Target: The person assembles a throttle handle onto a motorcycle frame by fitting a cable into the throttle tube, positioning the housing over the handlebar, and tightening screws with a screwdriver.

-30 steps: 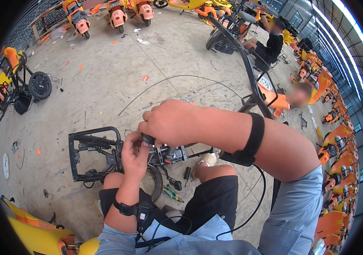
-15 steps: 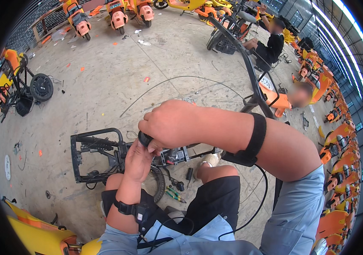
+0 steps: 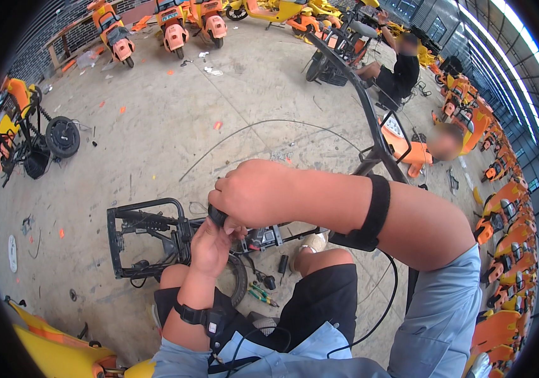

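My right hand (image 3: 254,194) reaches across from the right, its fingers curled over a short black rounded part (image 3: 216,215). From below, my left hand (image 3: 209,247) grips the same part, its fingers pressed against it. Most of the part is hidden by my hands, so its exact kind does not show. Behind and beneath them lies a black scooter frame (image 3: 111,242) with a wheel (image 3: 240,280) near my left knee. To the upper right, a bent black tube (image 3: 361,94) rises past my right forearm.
Green-and-yellow pliers (image 3: 261,295) and a black-handled tool (image 3: 283,264) lie on the floor between my legs. A thin cable (image 3: 263,121) arcs beyond my hands. Orange scooters (image 3: 499,217) line the right side. A seated co-worker (image 3: 399,75) is at the far right.
Both hands have shifted slightly right and down in the picture along with the whole scene. They keep their hold on the black part. The co-worker's raised arm has moved a little.
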Available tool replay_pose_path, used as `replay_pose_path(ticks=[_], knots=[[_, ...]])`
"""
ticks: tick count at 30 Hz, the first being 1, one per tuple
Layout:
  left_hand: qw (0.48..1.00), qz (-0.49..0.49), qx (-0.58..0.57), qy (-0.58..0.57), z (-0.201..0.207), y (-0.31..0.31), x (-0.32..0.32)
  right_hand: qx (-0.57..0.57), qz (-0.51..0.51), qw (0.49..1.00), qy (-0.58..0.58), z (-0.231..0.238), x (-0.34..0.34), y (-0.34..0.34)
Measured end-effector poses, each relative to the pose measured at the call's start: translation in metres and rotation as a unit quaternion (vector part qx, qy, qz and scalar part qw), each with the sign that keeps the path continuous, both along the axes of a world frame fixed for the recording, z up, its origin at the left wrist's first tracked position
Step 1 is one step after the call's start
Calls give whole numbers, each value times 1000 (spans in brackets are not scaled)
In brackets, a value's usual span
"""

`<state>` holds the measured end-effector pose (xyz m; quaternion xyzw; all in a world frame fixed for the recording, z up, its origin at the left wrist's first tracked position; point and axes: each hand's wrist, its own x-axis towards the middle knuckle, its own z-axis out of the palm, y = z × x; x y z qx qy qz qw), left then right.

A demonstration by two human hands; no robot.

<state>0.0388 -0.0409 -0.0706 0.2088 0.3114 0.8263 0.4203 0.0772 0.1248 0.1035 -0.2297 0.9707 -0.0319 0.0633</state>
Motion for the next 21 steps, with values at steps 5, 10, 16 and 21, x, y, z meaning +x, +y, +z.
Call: replay_pose_path(ticks=[5,10,16,21], knots=[[999,6,-13,-35,0,3,3,15,-19,1000,3,-4,-3,-3],[998,-5,9,-54,-2,6,7,9,-23,1000,-13,-6,-1,-4],[995,-11,7,-99,-17,8,8,25,-52,996,-72,2,-2,-12],[986,-32,9,-164,-9,11,16,27,-33,997,-67,-10,2,-12]])
